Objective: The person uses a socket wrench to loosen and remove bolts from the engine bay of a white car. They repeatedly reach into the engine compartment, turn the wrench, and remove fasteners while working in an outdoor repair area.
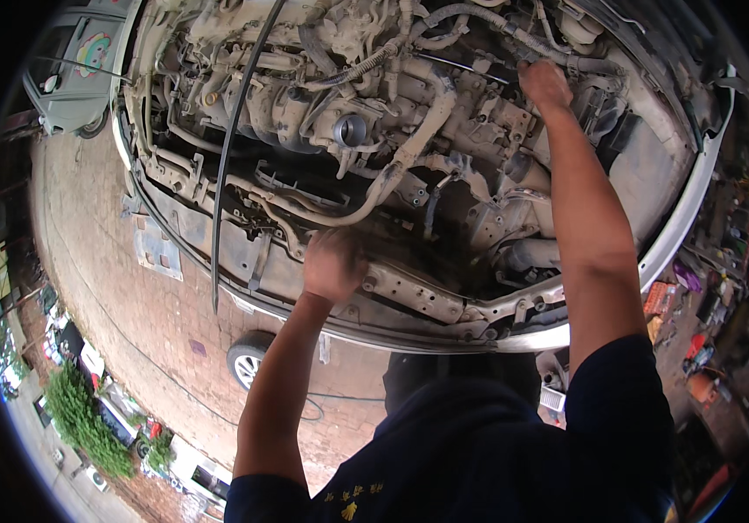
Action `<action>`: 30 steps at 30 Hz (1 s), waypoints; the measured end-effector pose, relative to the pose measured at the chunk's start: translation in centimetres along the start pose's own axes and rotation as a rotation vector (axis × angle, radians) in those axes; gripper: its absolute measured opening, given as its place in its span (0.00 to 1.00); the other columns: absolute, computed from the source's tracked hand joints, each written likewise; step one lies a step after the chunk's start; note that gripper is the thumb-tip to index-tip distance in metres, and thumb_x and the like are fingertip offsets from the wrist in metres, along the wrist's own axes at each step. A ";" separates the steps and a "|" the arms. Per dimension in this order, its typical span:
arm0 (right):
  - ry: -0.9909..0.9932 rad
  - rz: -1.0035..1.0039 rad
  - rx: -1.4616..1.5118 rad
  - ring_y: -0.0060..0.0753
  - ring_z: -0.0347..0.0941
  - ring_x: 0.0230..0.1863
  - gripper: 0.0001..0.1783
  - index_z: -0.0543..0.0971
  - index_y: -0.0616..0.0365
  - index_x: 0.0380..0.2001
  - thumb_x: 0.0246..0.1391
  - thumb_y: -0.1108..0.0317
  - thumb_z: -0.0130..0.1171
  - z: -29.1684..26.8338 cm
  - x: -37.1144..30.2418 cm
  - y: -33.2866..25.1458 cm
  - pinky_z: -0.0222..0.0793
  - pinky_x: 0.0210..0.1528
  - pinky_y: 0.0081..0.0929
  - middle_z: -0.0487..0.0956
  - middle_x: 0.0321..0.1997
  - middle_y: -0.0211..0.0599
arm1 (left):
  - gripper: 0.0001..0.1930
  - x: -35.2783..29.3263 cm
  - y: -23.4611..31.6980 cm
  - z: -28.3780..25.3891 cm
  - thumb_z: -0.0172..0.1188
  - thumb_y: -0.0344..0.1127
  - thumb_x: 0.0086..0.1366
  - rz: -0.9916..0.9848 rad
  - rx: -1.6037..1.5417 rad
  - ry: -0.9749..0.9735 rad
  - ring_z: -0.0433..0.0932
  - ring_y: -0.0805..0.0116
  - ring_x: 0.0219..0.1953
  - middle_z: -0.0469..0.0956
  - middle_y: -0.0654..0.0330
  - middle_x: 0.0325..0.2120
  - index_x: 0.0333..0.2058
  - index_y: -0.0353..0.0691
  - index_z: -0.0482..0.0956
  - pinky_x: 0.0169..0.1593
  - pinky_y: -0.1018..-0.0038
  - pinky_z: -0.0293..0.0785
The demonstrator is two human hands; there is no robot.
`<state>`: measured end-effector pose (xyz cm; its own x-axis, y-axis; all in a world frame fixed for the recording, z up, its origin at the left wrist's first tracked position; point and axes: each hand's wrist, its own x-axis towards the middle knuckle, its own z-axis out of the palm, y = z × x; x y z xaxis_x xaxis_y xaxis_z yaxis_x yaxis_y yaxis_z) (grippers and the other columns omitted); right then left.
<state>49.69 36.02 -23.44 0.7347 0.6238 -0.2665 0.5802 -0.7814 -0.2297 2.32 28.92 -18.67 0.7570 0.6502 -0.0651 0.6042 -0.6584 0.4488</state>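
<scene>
My right hand (pixel 545 85) reaches deep into the engine bay at the far right, its fingers closed in a fist. A thin shiny metal bar (pixel 453 63) runs leftward from this fist across the engine; its end at the hand is hidden. My left hand (pixel 335 266) is closed over the car's front crossmember (pixel 418 296), with the fingertips out of sight on the far side. Between the two hands lie the dusty engine (pixel 305 105), a round open throttle body (pixel 350 131) and a bent coolant pipe (pixel 401 170).
A black prop rod (pixel 233 139) slants across the left of the bay. The white front edge (pixel 514 342) of the car curves before my body. Tools and parts (pixel 706 349) lie scattered at right. A grey vehicle (pixel 78 70) stands far left, and a wheel (pixel 246 362) shows below.
</scene>
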 end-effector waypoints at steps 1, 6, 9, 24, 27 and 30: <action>0.021 0.013 0.039 0.58 0.74 0.55 0.26 0.81 0.51 0.48 0.62 0.45 0.46 -0.3 3.1 1.1 0.72 0.53 0.55 0.80 0.53 0.47 | 0.09 0.1 0.1 0.1 0.60 0.35 0.50 0.006 -0.009 -0.006 0.77 0.51 0.40 0.80 0.53 0.34 0.30 0.38 0.79 0.48 0.60 0.69; -0.060 -0.087 -0.074 0.56 0.75 0.54 0.22 0.82 0.49 0.48 0.63 0.49 0.46 2.4 1.8 2.2 0.73 0.53 0.53 0.81 0.52 0.42 | 0.10 0.1 0.1 0.2 0.60 0.35 0.50 -0.005 -0.022 0.012 0.77 0.52 0.41 0.80 0.53 0.36 0.32 0.38 0.80 0.49 0.61 0.69; -0.030 0.038 -0.132 0.47 0.76 0.56 0.26 0.80 0.57 0.48 0.62 0.47 0.49 7.3 -6.1 2.7 0.73 0.54 0.48 0.81 0.52 0.43 | 0.10 0.1 -0.1 0.6 0.59 0.35 0.51 0.033 0.033 -0.003 0.77 0.52 0.42 0.80 0.53 0.36 0.32 0.38 0.80 0.49 0.61 0.69; -0.189 -0.005 -0.197 0.49 0.75 0.58 0.32 0.70 0.63 0.58 0.60 0.49 0.54 6.9 -6.8 2.3 0.71 0.57 0.44 0.78 0.57 0.43 | 0.09 -0.1 0.1 0.6 0.58 0.36 0.53 -0.039 0.063 -0.025 0.77 0.52 0.41 0.79 0.52 0.34 0.29 0.38 0.79 0.48 0.60 0.68; -0.030 -0.072 -0.016 0.52 0.74 0.58 0.28 0.76 0.59 0.54 0.60 0.48 0.55 2.9 -3.2 1.8 0.72 0.57 0.47 0.78 0.57 0.43 | 0.07 0.2 0.2 0.4 0.58 0.35 0.51 -0.023 0.098 -0.002 0.76 0.52 0.41 0.78 0.54 0.32 0.28 0.40 0.76 0.48 0.60 0.69; -0.051 -0.045 0.175 0.57 0.77 0.50 0.21 0.83 0.49 0.44 0.60 0.47 0.54 -1.5 3.8 3.3 0.75 0.48 0.56 0.82 0.47 0.49 | 0.07 1.1 1.0 0.6 0.57 0.35 0.51 0.011 0.092 0.024 0.77 0.53 0.41 0.78 0.55 0.33 0.30 0.41 0.77 0.47 0.60 0.70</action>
<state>54.92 35.84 -23.82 0.6882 0.6612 -0.2988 0.5387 -0.7415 -0.4000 3.94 28.73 -18.80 0.7582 0.6508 -0.0388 0.6169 -0.6968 0.3659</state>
